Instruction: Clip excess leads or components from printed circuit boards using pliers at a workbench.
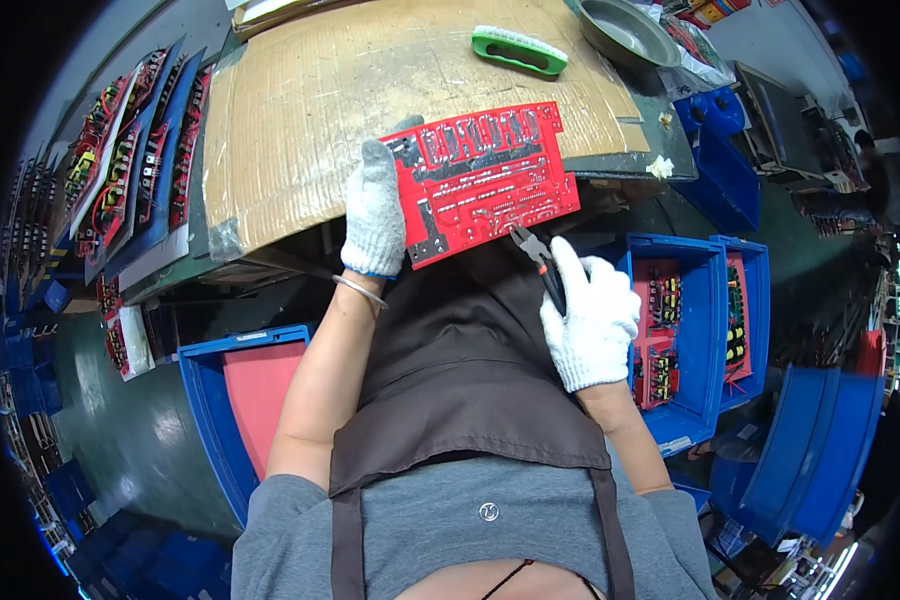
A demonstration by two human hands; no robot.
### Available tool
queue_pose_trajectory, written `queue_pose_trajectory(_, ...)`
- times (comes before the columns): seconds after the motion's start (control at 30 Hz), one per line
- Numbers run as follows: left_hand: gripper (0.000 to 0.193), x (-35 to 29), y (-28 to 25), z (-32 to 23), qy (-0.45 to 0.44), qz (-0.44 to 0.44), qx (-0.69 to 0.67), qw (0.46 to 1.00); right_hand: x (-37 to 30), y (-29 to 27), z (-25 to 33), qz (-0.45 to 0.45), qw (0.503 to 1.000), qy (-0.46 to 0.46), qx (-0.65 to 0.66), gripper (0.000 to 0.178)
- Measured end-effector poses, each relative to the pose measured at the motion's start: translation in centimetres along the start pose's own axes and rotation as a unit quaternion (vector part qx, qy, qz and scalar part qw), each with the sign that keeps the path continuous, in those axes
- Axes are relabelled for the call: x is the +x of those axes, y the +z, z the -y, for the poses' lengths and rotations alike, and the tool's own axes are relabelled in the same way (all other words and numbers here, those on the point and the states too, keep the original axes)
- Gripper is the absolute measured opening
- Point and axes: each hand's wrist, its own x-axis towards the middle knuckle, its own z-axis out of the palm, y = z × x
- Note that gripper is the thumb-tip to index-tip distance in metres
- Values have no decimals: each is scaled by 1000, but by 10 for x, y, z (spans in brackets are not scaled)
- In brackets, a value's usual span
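Note:
A red circuit board (490, 185) is tilted up in front of me, its soldered side facing me, over the near edge of the workbench. Its left end is gripped by my left hand (375, 210), which wears a white knit glove. My right hand (592, 320), also gloved in white, is closed round a pair of cutting pliers (538, 255) with dark handles and a bit of orange near the joint. The pliers' jaws meet the board's lower edge in view; whether they touch it I cannot tell.
Worn cardboard (310, 130) covers the bench. On it lies a green-handled brush (520, 52), with a grey metal bowl (625, 35) at its right. Blue crates (715, 350) holding boards stand at my right, another blue crate (202, 390) at my left. Boards (150, 130) stand racked at far left.

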Motion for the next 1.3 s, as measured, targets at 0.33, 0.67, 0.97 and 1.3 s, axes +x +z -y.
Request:
queue_pose_trajectory(0.33,77,-2,1,1,0,3,-8,1000,14,4,-36,10,962,175,212,53)
queue_pose_trajectory(0.67,82,0,-4,3,-21,6,-24,999,51,3,-54,-27,971,157,176,53)
queue_pose_trajectory(0.97,80,0,-4,-1,-44,-18,-11,999,82,-10,-68,41,987,53,147,50)
queue_pose_trajectory(1.3,79,3,8,-13,-72,-29,-1,997,100,-13,-59,-45,991,-9,125,54)
